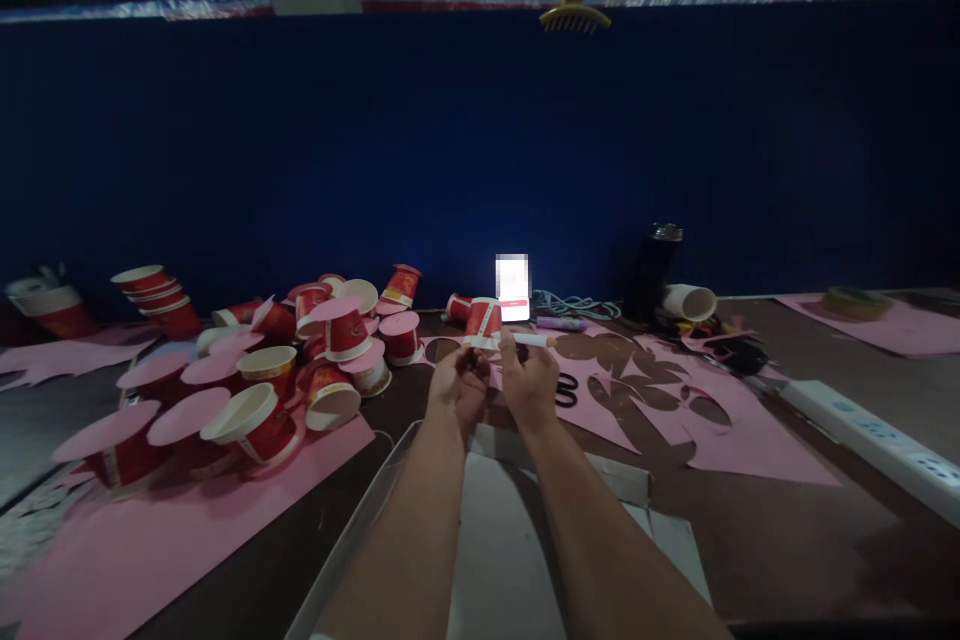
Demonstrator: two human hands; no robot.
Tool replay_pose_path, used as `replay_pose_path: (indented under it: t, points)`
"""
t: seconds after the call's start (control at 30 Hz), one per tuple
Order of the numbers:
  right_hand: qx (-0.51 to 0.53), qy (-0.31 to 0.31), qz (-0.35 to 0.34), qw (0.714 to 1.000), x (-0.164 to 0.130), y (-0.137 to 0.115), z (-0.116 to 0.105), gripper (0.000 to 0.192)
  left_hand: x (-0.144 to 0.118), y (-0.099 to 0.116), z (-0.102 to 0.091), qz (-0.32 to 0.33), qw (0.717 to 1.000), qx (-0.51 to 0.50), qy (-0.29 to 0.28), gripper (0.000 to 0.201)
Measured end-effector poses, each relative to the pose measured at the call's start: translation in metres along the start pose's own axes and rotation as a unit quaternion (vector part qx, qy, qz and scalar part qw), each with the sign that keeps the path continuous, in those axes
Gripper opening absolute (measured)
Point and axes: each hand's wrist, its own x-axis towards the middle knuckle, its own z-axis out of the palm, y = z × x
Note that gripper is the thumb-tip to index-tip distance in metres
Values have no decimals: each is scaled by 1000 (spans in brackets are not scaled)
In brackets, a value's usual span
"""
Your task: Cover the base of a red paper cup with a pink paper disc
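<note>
In front of me, my left hand (459, 387) has its fingers curled at the base of a red paper cup (481, 318), which sits rim down with the white rim toward me. Close beside it, my right hand (529, 382) is closed round a white pen-like stick (534, 340) with an orange end pointing right. Both forearms reach over an open white cardboard box (502, 510). A lit phone (514, 305) stands upright just behind the hands.
On the left, several red paper cups (341, 335) carry pink paper discs, over a pink sheet (187, 530). Cut pink paper (750, 440) lies right, near a power strip (877, 440). A dark flask (656, 270) and a blue partition (450, 140) stand behind; a yellow claw clip (575, 12) hangs above.
</note>
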Motion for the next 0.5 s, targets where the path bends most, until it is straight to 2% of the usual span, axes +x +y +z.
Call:
replay_pose_path:
  t: [0.5]
  points:
    - [-18,-11,6,1000,0,0,0,31,-1,0,1,19,1000,-2,17,17]
